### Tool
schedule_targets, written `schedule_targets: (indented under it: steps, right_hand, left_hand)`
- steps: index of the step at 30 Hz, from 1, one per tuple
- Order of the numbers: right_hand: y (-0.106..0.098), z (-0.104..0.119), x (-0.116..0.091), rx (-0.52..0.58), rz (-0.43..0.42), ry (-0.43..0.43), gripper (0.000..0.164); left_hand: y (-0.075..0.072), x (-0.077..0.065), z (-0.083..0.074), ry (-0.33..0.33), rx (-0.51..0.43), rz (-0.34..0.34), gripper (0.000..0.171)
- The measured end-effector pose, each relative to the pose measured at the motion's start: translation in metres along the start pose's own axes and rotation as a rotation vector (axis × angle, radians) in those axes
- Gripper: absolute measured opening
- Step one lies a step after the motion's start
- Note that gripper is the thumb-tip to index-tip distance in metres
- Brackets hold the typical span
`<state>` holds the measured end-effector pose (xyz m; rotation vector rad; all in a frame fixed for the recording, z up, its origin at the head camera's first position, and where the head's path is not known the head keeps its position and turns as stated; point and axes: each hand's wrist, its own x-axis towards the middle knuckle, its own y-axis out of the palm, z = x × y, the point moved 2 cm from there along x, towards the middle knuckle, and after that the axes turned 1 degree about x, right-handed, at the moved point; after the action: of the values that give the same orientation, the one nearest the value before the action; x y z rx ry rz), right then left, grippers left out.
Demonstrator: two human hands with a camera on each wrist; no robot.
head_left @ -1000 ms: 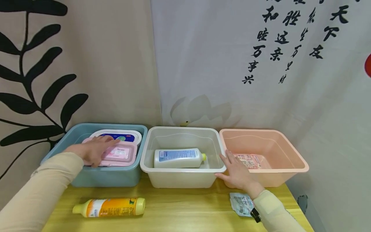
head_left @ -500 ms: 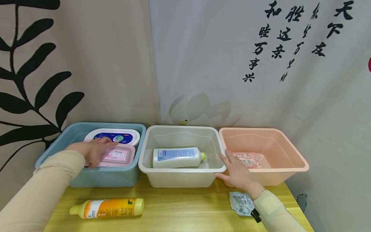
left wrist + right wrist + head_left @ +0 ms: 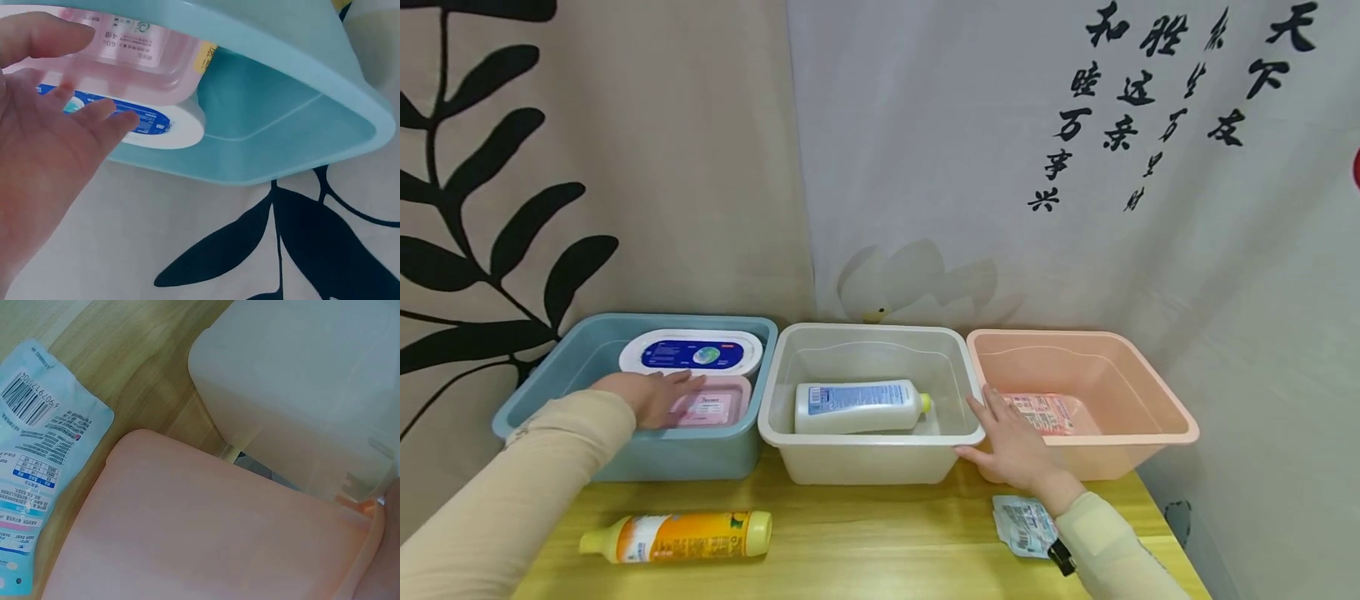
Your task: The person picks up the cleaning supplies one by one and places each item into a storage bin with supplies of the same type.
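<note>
My left hand (image 3: 651, 396) is over the blue bin (image 3: 670, 458), its fingers spread loosely above a pink lidded plastic box (image 3: 715, 407) with a pale label. Behind that box in the bin lies a white rounded box (image 3: 747, 354) with a dark blue label. In the left wrist view, the thumb and fingers stand apart over the pink box (image 3: 172, 78). My right hand (image 3: 1015, 442) rests with extended fingers where the rims of the white bin (image 3: 872, 462) and peach bin (image 3: 1105, 458) meet.
A white bottle (image 3: 857, 408) with a yellow cap lies in the white bin. The peach bin holds a pink printed packet (image 3: 1043, 415). On the wooden table (image 3: 850, 550) are an orange-labelled yellow bottle (image 3: 688, 537) and a light blue pouch (image 3: 1024, 527) beside the right forearm.
My left hand has shifted slightly over the pink box, which sits a little lower in the bin, uncovering more of the white box. The right hand has stayed put.
</note>
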<state>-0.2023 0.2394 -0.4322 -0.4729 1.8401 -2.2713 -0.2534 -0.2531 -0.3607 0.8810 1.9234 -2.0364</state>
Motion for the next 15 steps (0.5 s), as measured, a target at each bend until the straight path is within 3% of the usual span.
schedule_targets:
  steps: [6, 9, 11, 15]
  right_hand:
    - [0.001, 0.0, 0.0, 0.004, 0.003, -0.001, 0.082]
    - [0.001, -0.001, 0.001, 0.005, -0.001, -0.006, 0.083]
    - [0.0, -0.001, 0.001, 0.007, -0.004, -0.01, 0.083]
    - [0.0, -0.001, 0.001, 0.011, 0.006, -0.004, 0.083]
  left_hand:
    - [0.006, 0.005, 0.002, 0.026, -0.053, -0.036, 0.065]
    - [0.009, 0.007, 0.004, 0.04, -0.039, -0.095, 0.062]
    - [0.01, 0.008, 0.005, 0.062, -0.007, -0.167, 0.06]
    - [0.014, 0.008, 0.008, 0.113, 0.036, -0.376, 0.057]
